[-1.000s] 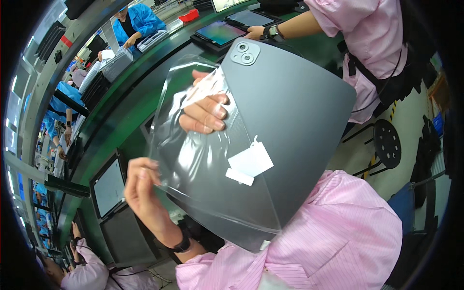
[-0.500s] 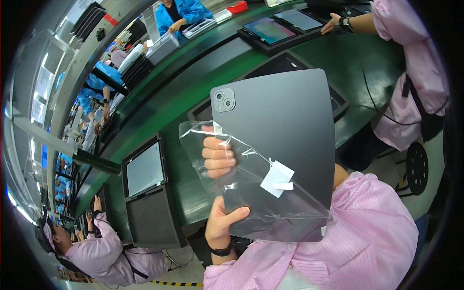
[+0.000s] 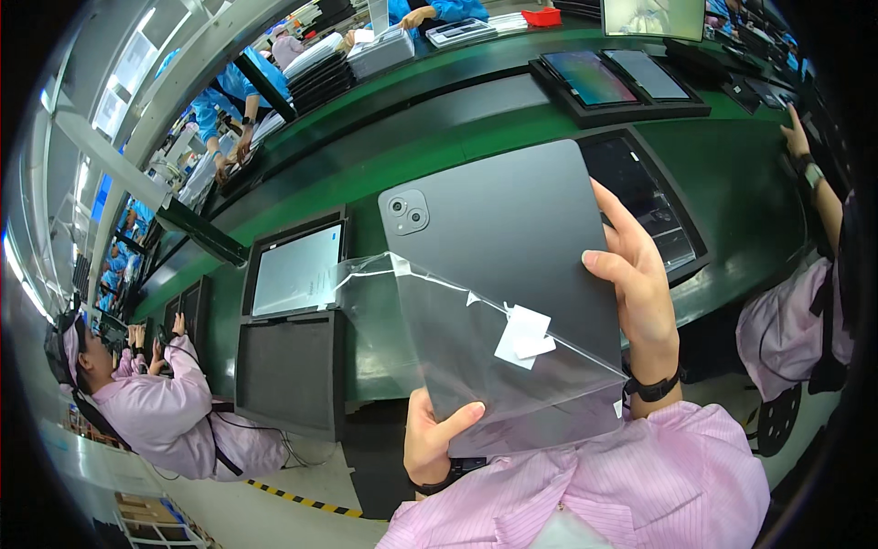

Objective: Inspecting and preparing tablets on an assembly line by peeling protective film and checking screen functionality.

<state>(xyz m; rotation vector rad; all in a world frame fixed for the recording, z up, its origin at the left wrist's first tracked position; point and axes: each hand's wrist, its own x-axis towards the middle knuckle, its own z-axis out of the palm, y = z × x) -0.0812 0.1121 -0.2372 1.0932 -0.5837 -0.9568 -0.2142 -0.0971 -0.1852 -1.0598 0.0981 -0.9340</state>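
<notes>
While the grey tablet sits camera-side up at frame centre, left hand pinches film and tablet at lower left; right hand grasps its right edge, thumb on back.

We can read no words or numbers. On the film over the tablet we see a white tag with a smaller tab against it, neither showing legible print; the screen at left bears marks too faint for us. Black-and-yellow tape marks the floor at near left.
</notes>
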